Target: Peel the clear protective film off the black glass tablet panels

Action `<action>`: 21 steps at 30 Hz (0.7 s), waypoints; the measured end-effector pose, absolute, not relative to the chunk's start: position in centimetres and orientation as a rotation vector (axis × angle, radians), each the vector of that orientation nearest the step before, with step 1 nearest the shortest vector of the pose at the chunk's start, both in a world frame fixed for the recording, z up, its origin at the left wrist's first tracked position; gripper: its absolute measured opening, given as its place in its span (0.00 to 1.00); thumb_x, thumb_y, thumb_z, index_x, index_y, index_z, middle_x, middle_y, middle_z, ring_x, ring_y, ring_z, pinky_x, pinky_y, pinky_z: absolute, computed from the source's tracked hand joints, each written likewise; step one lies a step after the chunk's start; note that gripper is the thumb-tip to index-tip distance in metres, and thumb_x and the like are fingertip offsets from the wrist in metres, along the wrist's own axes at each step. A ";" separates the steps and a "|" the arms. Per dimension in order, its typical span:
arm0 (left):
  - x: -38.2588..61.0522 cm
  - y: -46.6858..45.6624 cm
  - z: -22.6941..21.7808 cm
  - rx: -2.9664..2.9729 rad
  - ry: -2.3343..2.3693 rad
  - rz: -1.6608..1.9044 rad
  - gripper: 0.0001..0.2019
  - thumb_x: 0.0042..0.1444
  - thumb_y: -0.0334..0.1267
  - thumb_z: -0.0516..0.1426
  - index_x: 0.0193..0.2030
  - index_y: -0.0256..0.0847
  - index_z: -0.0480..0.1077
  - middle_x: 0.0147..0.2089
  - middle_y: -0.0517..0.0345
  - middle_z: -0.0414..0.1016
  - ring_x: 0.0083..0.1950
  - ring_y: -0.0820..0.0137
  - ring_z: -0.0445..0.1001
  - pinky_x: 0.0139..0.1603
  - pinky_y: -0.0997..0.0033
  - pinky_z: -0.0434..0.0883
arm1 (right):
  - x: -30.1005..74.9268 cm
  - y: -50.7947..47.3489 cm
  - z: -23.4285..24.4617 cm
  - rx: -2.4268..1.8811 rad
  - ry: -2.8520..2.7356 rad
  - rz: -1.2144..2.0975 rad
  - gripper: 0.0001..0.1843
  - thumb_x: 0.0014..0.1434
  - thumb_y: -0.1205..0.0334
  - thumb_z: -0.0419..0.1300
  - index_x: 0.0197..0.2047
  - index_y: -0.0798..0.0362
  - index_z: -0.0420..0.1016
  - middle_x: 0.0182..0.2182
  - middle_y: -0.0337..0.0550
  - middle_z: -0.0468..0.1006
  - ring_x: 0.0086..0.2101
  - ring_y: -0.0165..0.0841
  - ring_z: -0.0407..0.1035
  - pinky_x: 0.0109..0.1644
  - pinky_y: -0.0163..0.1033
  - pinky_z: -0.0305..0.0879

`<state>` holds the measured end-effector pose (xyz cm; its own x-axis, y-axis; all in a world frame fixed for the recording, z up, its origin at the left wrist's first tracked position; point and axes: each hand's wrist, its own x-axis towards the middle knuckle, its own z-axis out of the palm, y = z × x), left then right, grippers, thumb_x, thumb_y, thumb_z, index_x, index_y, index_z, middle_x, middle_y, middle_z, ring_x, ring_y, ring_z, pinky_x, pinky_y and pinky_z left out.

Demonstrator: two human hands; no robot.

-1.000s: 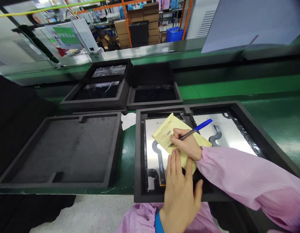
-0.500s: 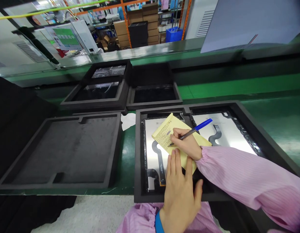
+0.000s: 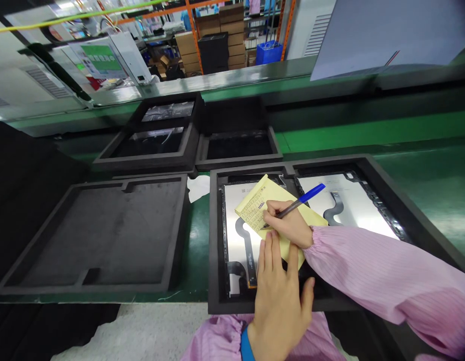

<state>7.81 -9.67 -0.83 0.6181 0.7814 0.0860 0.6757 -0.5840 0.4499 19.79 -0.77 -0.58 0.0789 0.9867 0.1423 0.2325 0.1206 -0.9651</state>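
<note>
A yellow paper slip (image 3: pixel 263 198) with a printed grid lies across two silver panels (image 3: pixel 350 208) in a black foam tray (image 3: pixel 382 181). My right hand (image 3: pixel 287 223) is closed round a blue pen (image 3: pixel 298 201), its tip resting on the slip. Flat on the slip's near end lies my left hand (image 3: pixel 279 296), fingers stretched out and together, holding the paper down. Both arms wear pink sleeves.
An empty black foam tray (image 3: pixel 100 230) sits to the left on the green belt (image 3: pixel 424 175). Two more black trays (image 3: pixel 157 145) (image 3: pixel 238 145) stand behind. A white scrap (image 3: pixel 198 186) lies between trays. Boxes and shelving fill the background.
The pen in my right hand has shifted very slightly left over the slip. My left hand has stayed in place.
</note>
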 end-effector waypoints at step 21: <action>7.8 -9.6 -0.6 2.445 1.176 0.345 0.27 0.63 0.38 0.48 0.68 0.35 0.54 0.72 0.33 0.46 0.71 0.46 0.45 0.63 0.43 0.62 | 19.7 -0.6 -1.2 -1.351 -1.323 0.824 0.18 0.49 0.61 0.52 0.18 0.52 0.44 0.16 0.31 0.46 0.19 0.22 0.44 0.20 0.29 0.45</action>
